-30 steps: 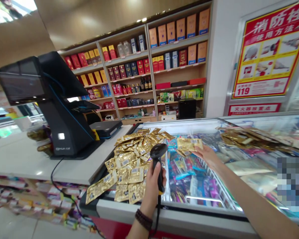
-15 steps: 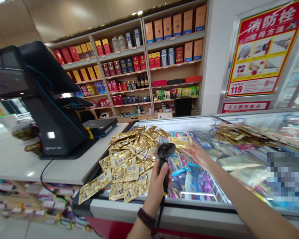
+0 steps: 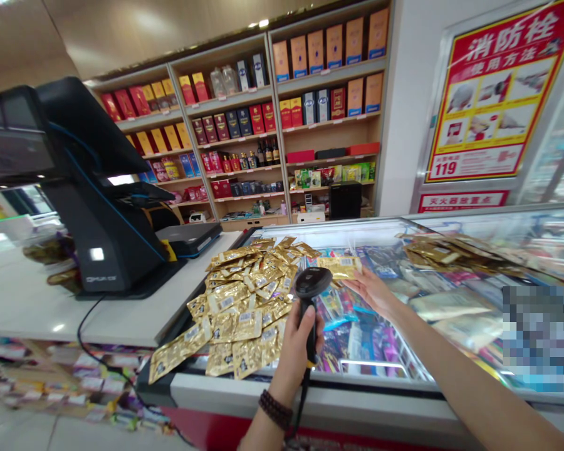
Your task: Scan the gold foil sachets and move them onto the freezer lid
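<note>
My left hand [image 3: 297,338] is wrapped round the handle of a black barcode scanner [image 3: 313,282], its head tilted toward the right. A beaded bracelet circles that wrist. Just beyond the scanner head, my right hand [image 3: 371,291] pinches the right end of a gold foil packet [image 3: 339,267] with a barcode label facing up. A heap of similar gold packets [image 3: 249,294] lies on the freezer's glass top, left of the scanner. More gold packets [image 3: 442,254] are spread on the glass farther right.
The chest freezer [image 3: 357,401] holds bagged goods under its glass. A cash register [image 3: 108,207] stands on the white counter [image 3: 122,326] at left, with a cable hanging over the edge. Shelves of boxes [image 3: 244,122] line the back wall. A red poster [image 3: 498,100] hangs at right.
Almost nothing differs. Both hands, the scanner and the held packet stay in practically the same place.
</note>
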The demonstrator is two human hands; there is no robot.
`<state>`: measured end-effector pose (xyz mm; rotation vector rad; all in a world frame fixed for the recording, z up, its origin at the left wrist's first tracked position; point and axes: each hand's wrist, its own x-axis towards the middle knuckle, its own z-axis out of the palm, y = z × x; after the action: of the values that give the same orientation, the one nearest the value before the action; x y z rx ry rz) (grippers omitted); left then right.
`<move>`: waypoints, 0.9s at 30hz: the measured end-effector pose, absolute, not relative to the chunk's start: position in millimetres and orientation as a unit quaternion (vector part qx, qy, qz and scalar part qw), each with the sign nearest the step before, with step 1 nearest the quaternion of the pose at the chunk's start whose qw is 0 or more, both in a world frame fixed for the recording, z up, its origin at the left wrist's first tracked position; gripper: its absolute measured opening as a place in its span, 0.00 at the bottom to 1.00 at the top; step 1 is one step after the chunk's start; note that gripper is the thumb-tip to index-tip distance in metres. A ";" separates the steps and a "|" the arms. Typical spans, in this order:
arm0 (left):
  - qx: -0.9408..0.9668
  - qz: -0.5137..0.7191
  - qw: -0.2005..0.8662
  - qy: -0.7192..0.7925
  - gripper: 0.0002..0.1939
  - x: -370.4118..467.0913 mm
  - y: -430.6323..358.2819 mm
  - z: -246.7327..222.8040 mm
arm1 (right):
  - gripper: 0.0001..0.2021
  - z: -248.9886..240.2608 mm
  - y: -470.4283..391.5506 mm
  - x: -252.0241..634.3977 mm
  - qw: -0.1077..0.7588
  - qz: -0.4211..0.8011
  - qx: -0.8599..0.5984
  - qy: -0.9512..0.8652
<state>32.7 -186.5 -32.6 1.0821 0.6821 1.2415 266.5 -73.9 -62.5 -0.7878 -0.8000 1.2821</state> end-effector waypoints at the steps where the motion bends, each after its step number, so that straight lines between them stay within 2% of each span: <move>1: 0.475 0.541 0.629 0.293 0.31 32.6 -186.8 -32.7 | 0.13 -62.6 -73.7 266.3 0.658 0.567 -0.349 -0.353; 13: 0.481 0.528 0.641 0.281 0.31 31.5 -189.7 -30.6 | 0.12 -65.6 -71.8 268.0 0.658 0.565 -0.342 -0.360; 23: 0.453 0.559 0.634 0.285 0.31 30.1 -188.3 -33.0 | 0.21 -67.7 -70.1 272.2 0.672 0.548 -0.349 -0.354; 27: 0.414 0.589 0.618 0.315 0.29 23.9 -190.0 -32.9 | 0.18 -64.9 -60.0 300.9 0.699 0.507 -0.382 -0.329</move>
<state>23.9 -190.0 -32.9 0.9517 0.7253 1.3557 300.9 -60.0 -64.9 -0.8503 -0.7325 1.1301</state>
